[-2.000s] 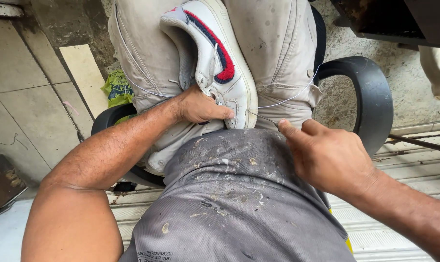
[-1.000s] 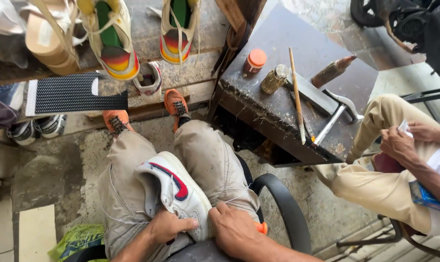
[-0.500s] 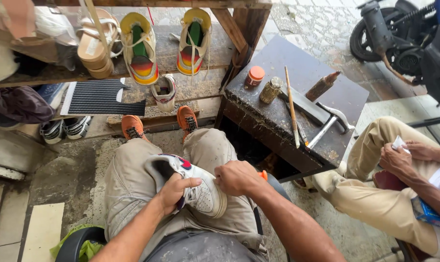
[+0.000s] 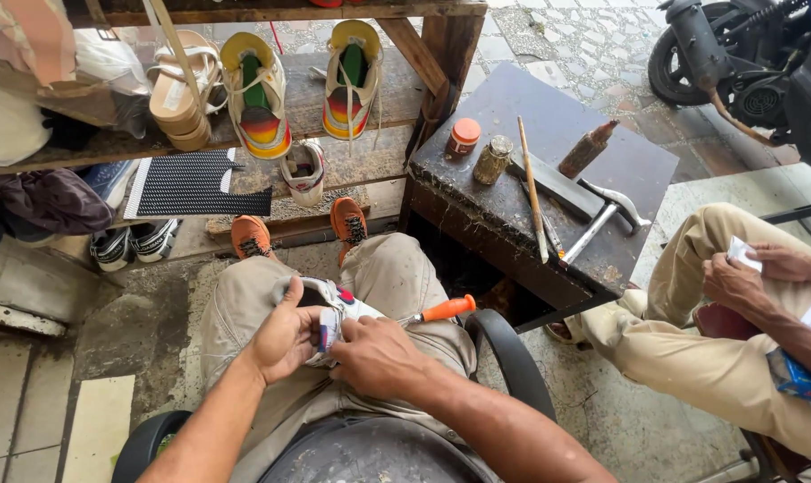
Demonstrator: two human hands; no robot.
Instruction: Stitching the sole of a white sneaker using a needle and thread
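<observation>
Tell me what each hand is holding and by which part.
Left hand cups the white sneaker around its side on the lap; right hand grips its other end. The orange-handled tool lies beside it, unheld.

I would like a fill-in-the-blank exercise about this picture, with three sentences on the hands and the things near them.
1. The left hand and right hand both hold a white sneaker with red and blue marks on the person's ____.
2. The slim tool lying on the thigh has a handle coloured ____.
3. On the dark wooden workbench, the metal hammer lies to the right of the small jar whose lid is ____.

Missing words: lap; orange; orange
</observation>
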